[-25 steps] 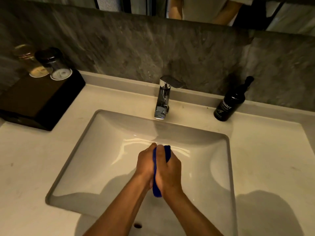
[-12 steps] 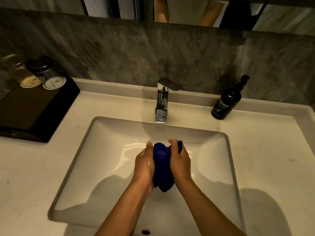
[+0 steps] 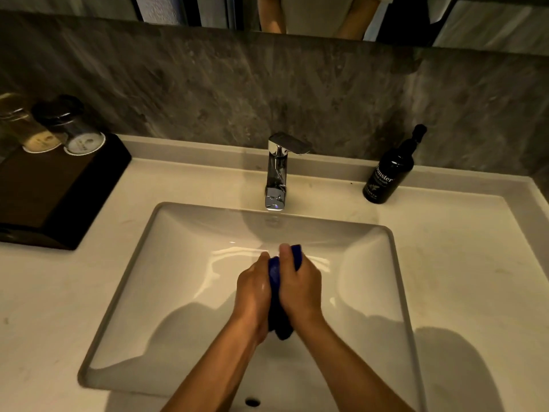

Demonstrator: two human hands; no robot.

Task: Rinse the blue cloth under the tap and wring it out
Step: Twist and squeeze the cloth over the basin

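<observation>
Blue cloth (image 3: 278, 295), bunched into a roll, sits squeezed between left hand (image 3: 252, 295) and right hand (image 3: 301, 288), both clenched around it over the sink basin (image 3: 166, 292), so wrung water likely drains below the tap (image 3: 277, 173).

— What sits on the counter (image 3: 463, 278) besides the basin?
— At the back right, a dark pump bottle (image 3: 389, 173) with pale lettering, upright, near the wall; on the far left, a dark wooden tray (image 3: 53, 191).
— Anything on the tray?
— Two upturned glasses (image 3: 68, 126) at its back edge, side by side on paper coasters; above the grey stone backsplash (image 3: 237, 84), a mirror strip (image 3: 475, 22).
</observation>
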